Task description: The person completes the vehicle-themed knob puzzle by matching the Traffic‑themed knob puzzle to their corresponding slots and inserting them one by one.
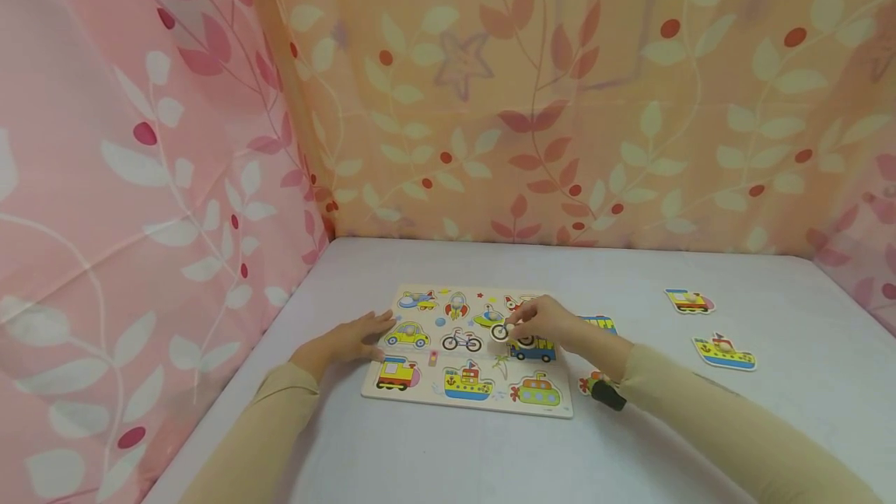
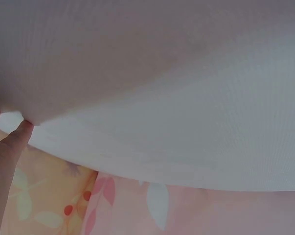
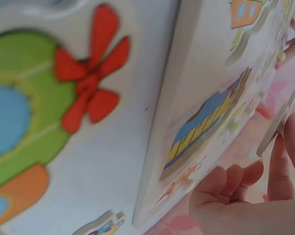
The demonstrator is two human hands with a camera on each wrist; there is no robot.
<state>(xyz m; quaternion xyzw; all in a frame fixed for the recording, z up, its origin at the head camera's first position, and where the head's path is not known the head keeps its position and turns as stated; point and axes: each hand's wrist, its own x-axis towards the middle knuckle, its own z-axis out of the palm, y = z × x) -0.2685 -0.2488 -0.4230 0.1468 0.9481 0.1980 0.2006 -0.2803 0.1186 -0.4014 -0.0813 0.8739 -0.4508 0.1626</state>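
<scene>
A wooden puzzle board (image 1: 483, 408) with vehicle pictures lies on the table. My right hand (image 1: 544, 321) pinches a bicycle piece (image 1: 500, 331) between thumb and fingertips, over the board's right half near its bus picture (image 1: 535, 353). In the right wrist view the piece (image 3: 277, 125) appears edge-on, apart from the board. A bicycle-shaped place (image 1: 462, 341) shows left of the held piece. My left hand (image 1: 353, 338) rests with extended fingers at the board's left edge, beside the yellow car (image 1: 407, 335). Its fingertips (image 2: 27, 126) also show in the left wrist view.
Right of the board lie a train piece (image 1: 689, 301) and a ship piece (image 1: 725, 351). A bus piece (image 1: 599, 323) is partly behind my right forearm. The submarine piece (image 3: 20, 98) lies near the board, partly covered by the dark wrist camera (image 1: 609, 395) in the head view.
</scene>
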